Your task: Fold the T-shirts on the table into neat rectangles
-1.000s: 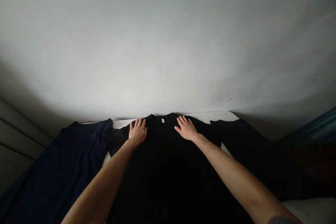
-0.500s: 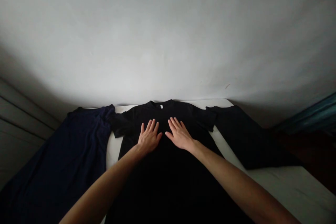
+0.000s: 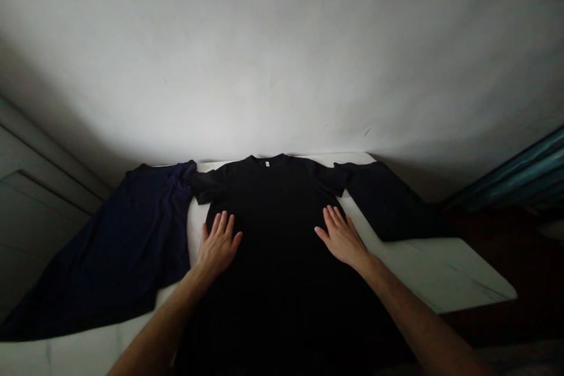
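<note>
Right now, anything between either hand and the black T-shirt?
Nothing visible. The left hand and right hand lie flat on the black T-shirt, with nothing between. The navy garment lies off to the left and the dark garment off to the right, both apart from the hands.

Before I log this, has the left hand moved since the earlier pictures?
Yes: the left hand has slid outward and away from the collar of the black T-shirt, and now lies at the shirt's left edge.
</note>
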Available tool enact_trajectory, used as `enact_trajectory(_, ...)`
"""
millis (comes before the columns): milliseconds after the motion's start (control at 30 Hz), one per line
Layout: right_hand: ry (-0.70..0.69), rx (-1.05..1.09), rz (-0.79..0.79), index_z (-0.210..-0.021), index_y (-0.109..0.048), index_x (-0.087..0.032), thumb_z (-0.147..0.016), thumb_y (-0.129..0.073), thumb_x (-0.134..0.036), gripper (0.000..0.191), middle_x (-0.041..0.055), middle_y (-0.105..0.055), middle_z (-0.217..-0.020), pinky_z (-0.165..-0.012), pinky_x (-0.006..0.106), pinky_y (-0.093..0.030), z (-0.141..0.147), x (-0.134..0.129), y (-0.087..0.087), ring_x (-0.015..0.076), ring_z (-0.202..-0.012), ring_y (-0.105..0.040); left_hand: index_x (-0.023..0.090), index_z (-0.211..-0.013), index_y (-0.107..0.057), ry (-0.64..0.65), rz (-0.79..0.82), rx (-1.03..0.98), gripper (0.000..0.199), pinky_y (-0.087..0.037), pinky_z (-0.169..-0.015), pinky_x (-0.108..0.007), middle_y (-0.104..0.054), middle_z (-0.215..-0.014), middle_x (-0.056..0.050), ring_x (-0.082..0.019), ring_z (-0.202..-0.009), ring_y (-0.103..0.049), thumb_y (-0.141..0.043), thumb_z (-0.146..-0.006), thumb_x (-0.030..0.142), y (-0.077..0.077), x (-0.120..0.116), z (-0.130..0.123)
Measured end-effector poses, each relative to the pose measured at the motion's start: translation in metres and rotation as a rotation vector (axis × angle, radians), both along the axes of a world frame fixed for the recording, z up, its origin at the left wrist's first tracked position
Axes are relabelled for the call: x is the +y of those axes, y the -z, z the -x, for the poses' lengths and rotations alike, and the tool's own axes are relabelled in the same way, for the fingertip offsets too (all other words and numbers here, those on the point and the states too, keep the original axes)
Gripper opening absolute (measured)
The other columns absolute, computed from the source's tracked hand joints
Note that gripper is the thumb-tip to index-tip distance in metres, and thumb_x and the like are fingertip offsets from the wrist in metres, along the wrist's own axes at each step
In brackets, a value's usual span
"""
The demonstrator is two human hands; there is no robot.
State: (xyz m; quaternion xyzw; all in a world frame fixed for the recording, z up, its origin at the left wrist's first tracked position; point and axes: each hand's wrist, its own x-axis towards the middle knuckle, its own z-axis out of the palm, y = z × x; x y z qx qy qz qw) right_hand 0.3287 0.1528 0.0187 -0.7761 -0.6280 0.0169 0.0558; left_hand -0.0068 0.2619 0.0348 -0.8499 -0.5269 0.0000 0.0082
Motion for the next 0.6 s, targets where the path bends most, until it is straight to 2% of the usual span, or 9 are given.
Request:
enact_trajectory(100,-0.170,0.049,-0.032,-0.158,-0.029,-0.008,-0.101,-0.026,-0.058,0.075,0.0169,-0.027,-0.163,-0.121,0.053,-0.022,0.054,0.001,-0.003,0.0310,-0.152,-0.022,0.016,-0.155,-0.036,0.168,0.018,-0.051,0.060,-0.022,-0.120,-0.063,-0.025,-0.165,-0.012,-0.032,-0.152,-0.023,-0.034,-0.103,0.044,0.000,-0.030,-0.033)
enact_trajectory(167,-0.233,0.063,-0.030,-0.158,-0.030,-0.010,-0.101,-0.028,-0.059,0.075,0.0156,-0.028,-0.163,-0.122,0.052,-0.021,0.077,-0.006,-0.003,0.0300,-0.152,-0.024,0.019,-0.155,-0.036,0.204,0.026,-0.060,0.059,-0.023,-0.120,-0.061,-0.028,-0.164,-0.011,-0.031,-0.152,-0.026,-0.037,-0.102,0.044,0.003,-0.048,-0.037)
enact_trajectory(200,-0.235,0.060,-0.027,-0.157,-0.031,-0.011,-0.101,-0.028,-0.060,0.075,0.0152,-0.029,-0.163,-0.122,0.052,-0.021,0.079,-0.014,-0.001,0.0299,-0.151,-0.025,0.020,-0.155,-0.037,0.189,0.017,-0.058,0.059,-0.024,-0.120,-0.060,-0.029,-0.163,-0.010,-0.031,-0.151,-0.027,-0.037,-0.101,0.044,0.006,-0.055,-0.031)
enact_trajectory(267,-0.187,0.038,-0.032,-0.156,-0.034,-0.011,-0.100,-0.029,-0.061,0.075,0.0149,-0.030,-0.162,-0.122,0.052,-0.021,0.068,-0.036,0.004,0.0300,-0.151,-0.026,0.020,-0.155,-0.038,0.122,-0.028,-0.053,0.059,-0.026,-0.120,-0.059,-0.031,-0.163,-0.010,-0.031,-0.151,-0.029,-0.037,-0.101,0.045,0.013,-0.067,-0.006)
enact_trajectory(433,0.026,-0.046,-0.089,-0.153,-0.039,-0.009,-0.099,-0.027,-0.061,0.076,0.0178,-0.039,-0.158,-0.117,0.058,-0.028,-0.004,-0.109,0.030,0.0332,-0.148,-0.034,0.015,-0.153,-0.041,-0.008,-0.145,-0.034,0.061,-0.031,-0.116,-0.059,-0.035,-0.161,-0.014,-0.032,-0.148,-0.034,-0.031,-0.100,0.045,0.034,-0.096,0.074)
enact_trajectory(500,0.105,-0.070,-0.133,-0.151,-0.042,-0.008,-0.099,-0.024,-0.060,0.076,0.0196,-0.043,-0.155,-0.114,0.061,-0.031,-0.025,-0.134,0.041,0.0353,-0.145,-0.038,0.013,-0.151,-0.043,-0.044,-0.181,-0.038,0.061,-0.033,-0.116,-0.058,-0.039,-0.159,-0.015,-0.032,-0.146,-0.039,-0.030,-0.100,0.044,0.041,-0.110,0.093)
enact_trajectory(600,0.129,-0.064,-0.238,-0.147,-0.046,-0.008,-0.098,-0.024,-0.061,0.075,0.0219,-0.050,-0.149,-0.108,0.062,-0.038,-0.041,-0.160,0.054,0.0374,-0.140,-0.045,0.011,-0.147,-0.049,-0.112,-0.225,-0.077,0.059,-0.037,-0.114,-0.054,-0.048,-0.154,-0.016,-0.031,-0.143,-0.043,-0.030,-0.100,0.041,0.044,-0.132,0.105)
